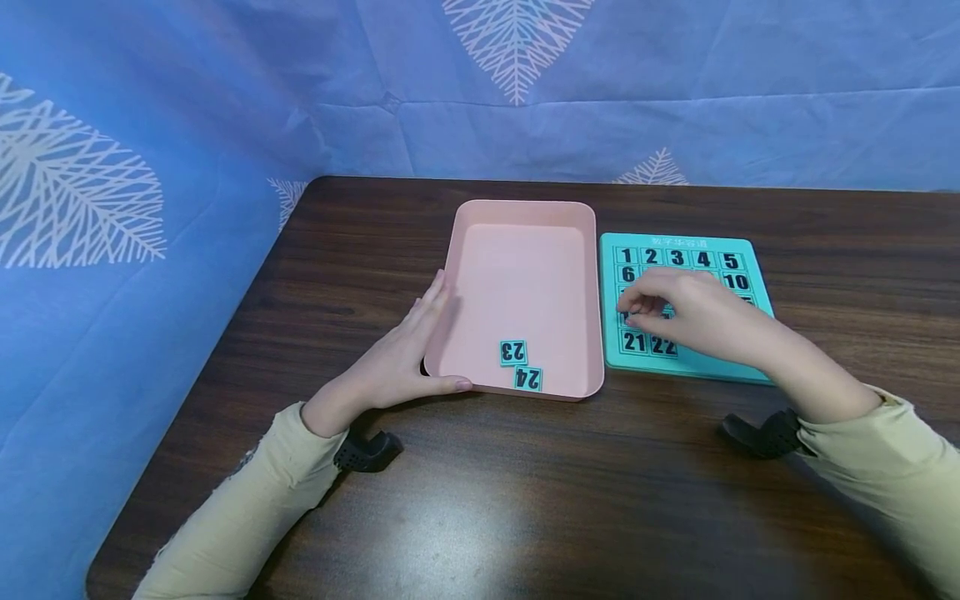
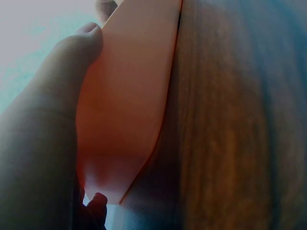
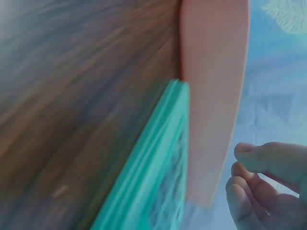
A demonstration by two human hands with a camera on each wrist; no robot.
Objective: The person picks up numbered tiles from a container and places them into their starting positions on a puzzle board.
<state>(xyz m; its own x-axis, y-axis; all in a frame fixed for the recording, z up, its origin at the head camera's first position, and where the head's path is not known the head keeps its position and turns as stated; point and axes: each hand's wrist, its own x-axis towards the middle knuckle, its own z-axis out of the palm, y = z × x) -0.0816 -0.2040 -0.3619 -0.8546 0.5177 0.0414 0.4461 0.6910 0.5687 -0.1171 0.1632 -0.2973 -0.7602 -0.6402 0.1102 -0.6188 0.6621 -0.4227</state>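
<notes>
A pink tray (image 1: 525, 205) stands mid-table with two teal number tiles, 23 (image 1: 513, 352) and 24 (image 1: 528, 378), near its front wall. My left hand (image 1: 431, 333) lies flat against the tray's left wall, thumb along the near corner. In the left wrist view the thumb (image 2: 53, 110) presses the tray's outer wall (image 2: 129, 96). A teal number board (image 1: 609, 248) lies right of the tray. My right hand (image 1: 632, 312) hovers over its lower left rows, fingertips bent down onto the tiles. In the right wrist view its fingers (image 3: 242, 189) stand apart with nothing between them.
The dark wooden table (image 1: 600, 500) is backed and flanked on the left by a blue leaf-print cloth (image 1: 150, 167). Board (image 3: 148, 177) and tray (image 3: 213, 96) stand almost touching. Black wrist mounts (image 1: 761, 433) sit close to the tabletop.
</notes>
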